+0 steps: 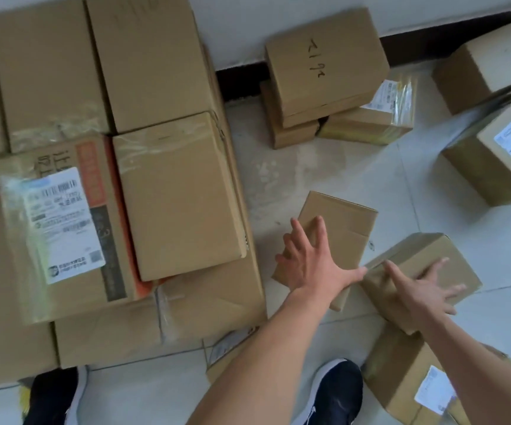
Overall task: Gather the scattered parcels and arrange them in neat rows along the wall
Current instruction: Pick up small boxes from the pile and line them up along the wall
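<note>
- Step in hand, as I judge it: gathering. Two loose parcels are being taken up from the floor (324, 167), one per hand.
- Left hand (312, 262): fingers spread wide apart, palm flat on top of the small plain parcel (343, 228). It presses on the parcel; no closed grip is visible.
- Right hand (422, 289): fingers also splayed, laid over the top of the tilted parcel (425, 256). Not clamped either; thumb side points toward the left hand.
- The two parcels lie just beside each other, corners near or touching below the left thumb; I cannot tell which.
- Beyond the left hand's fingertips, bare floor, then a short stack of parcels (324, 72) against the wall (278, 23).
- To the outer side of the left hand: the large stacked boxes (156, 179), already packed close along the wall.
- Outward of the right hand: more scattered boxes (502, 161), not yet lined up. Another labelled box (407, 381) sits under the right forearm.
- Next move, my estimate: each hand must wrap around its parcel's edges to get real purchase, lift or slide it forward, and set it square in the gap between the large stack and the short stack.
- Risk noted: the tilted parcel may slip under a flat palm.
</note>
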The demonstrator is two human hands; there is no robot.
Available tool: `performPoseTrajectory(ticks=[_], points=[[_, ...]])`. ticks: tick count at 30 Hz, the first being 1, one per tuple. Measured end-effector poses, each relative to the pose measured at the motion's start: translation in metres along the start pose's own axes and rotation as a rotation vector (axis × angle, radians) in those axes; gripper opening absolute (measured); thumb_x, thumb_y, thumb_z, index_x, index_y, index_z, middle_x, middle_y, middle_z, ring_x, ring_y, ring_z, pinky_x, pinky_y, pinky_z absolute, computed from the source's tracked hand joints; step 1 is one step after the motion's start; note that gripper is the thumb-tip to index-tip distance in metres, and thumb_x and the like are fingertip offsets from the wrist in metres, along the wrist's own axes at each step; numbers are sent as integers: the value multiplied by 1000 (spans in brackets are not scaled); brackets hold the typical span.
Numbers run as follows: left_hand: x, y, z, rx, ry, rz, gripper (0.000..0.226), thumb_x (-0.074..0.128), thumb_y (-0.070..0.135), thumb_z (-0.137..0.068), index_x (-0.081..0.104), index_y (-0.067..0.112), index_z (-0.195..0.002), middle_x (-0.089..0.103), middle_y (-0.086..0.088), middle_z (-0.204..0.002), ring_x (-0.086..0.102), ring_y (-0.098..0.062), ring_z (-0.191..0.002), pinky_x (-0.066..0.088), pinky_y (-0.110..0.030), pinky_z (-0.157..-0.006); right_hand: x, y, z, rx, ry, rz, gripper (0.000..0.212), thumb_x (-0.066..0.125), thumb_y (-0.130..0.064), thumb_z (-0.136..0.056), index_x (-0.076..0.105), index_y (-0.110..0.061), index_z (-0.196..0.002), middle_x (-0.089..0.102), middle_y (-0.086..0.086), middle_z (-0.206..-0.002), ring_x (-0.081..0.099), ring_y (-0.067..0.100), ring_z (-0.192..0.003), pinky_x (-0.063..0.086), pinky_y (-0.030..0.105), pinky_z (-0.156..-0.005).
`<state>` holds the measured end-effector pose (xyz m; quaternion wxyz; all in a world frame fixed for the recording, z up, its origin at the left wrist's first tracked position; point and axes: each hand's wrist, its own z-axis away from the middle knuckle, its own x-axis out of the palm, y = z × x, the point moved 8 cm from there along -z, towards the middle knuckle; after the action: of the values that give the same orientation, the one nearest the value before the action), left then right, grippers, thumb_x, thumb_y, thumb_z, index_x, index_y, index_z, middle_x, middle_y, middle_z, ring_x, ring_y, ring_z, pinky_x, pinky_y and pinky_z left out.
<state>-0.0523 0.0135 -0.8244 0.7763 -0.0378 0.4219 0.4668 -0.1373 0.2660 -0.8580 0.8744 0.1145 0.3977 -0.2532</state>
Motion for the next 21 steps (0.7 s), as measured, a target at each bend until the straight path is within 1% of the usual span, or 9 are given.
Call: performPoseTrajectory(ticks=[2, 4, 6, 9, 12, 16, 18, 21], points=[[-1, -3, 1, 31, -10, -15, 131, 57, 90, -55, -12, 33, -151, -19, -15, -160, 5, -44, -145, 21, -64, -107, -3, -3, 11, -49, 66, 51, 116, 58, -86, -65, -7, -45, -151, -5, 18, -162, 16, 56, -139, 24, 66, -107], [-11, -1, 13, 19, -3, 23, 130, 54, 91, -55, -9, 32, -152, -16, -15, -161, 7, -44, -143, 24, -62, -106, -13, -8, 33, -96, 144, 144, 118, 47, -93, -56, 2, -42, -152, 7, 17, -161, 24, 50, -136, 28, 64, -105], [-28, 6, 37, -6, -4, 73, 129, 50, 93, -56, -6, 30, -153, -12, -16, -161, 10, -43, -142, 25, -61, -104, -30, -14, 67, -160, 216, 220, 117, 39, -96, -53, 9, -39, -151, 11, 15, -160, 26, 46, -135, 28, 61, -104], [-72, 26, 81, 1, -40, 31, 128, 46, 94, -57, -5, 28, -154, -10, -16, -161, 10, -42, -141, 25, -59, -104, -80, -26, 130, -238, 309, 297, 111, 35, -94, -57, 12, -38, -150, 9, 13, -159, 25, 43, -134, 28, 59, -102], [-148, 48, 129, 43, -21, -15, 126, 46, 94, -59, -5, 28, -154, -10, -17, -161, 12, -42, -142, 27, -56, -104, -155, -47, 204, -291, 401, 289, 109, 34, -92, -57, 13, -39, -150, 10, 11, -159, 25, 41, -134, 29, 57, -101], [-267, 55, 191, 95, 85, -1, 124, 42, 95, -59, -4, 28, -153, -5, -17, -161, 14, -41, -142, 33, -56, -105, -236, -96, 321, -395, 512, 309, 107, 35, -90, -59, 13, -39, -150, 9, 10, -158, 23, 38, -132, 32, 54, -98], [-325, 44, 217, 86, 137, 36, 123, 42, 95, -59, -3, 28, -152, -3, -16, -160, 15, -41, -142, 34, -55, -106, -259, -123, 381, -440, 540, 299, 107, 34, -90, -59, 11, -38, -151, 7, 11, -159, 21, 38, -133, 33, 53, -98], [-404, 3, 248, 30, 182, 39, 123, 41, 96, -60, -7, 30, -152, -7, -15, -161, 13, -41, -144, 30, -56, -108, -261, -164, 469, -520, 538, 317, 108, 35, -91, -62, 7, -37, -152, 2, 12, -159, 17, 41, -136, 33, 54, -100]])
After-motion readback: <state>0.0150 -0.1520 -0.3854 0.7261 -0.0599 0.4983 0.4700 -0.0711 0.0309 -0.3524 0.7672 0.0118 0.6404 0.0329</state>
